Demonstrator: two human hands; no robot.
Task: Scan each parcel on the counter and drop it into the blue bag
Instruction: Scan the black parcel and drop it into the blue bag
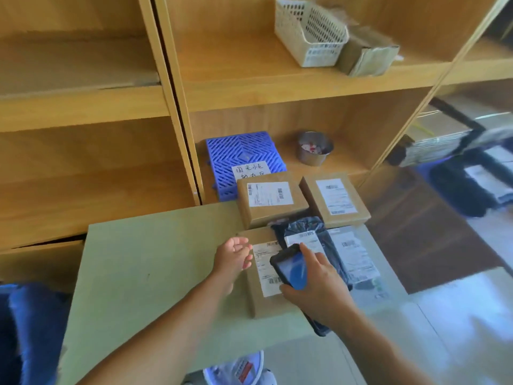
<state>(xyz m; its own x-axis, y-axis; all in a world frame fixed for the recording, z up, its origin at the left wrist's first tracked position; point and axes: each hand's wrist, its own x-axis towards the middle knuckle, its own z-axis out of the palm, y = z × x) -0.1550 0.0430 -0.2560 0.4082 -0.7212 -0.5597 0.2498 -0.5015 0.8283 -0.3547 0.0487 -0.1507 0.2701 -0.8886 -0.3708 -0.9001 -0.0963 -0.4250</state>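
Observation:
My right hand grips a black handheld scanner with a blue screen, held just above the white label of the nearest brown parcel. My left hand hovers with relaxed fingers at that parcel's left far corner; whether it touches is unclear. A black plastic parcel with a white label lies to the right, partly under my right hand. Two more brown parcels sit behind on the shelf. A grey plastic parcel lies at the counter's right edge. The blue bag shows at lower left.
The pale green counter stands against wooden shelves. A blue plastic grid with a handwritten note, a metal cup, a white basket and a cardboard box sit on the shelves. Dark parcels lie on the floor at right.

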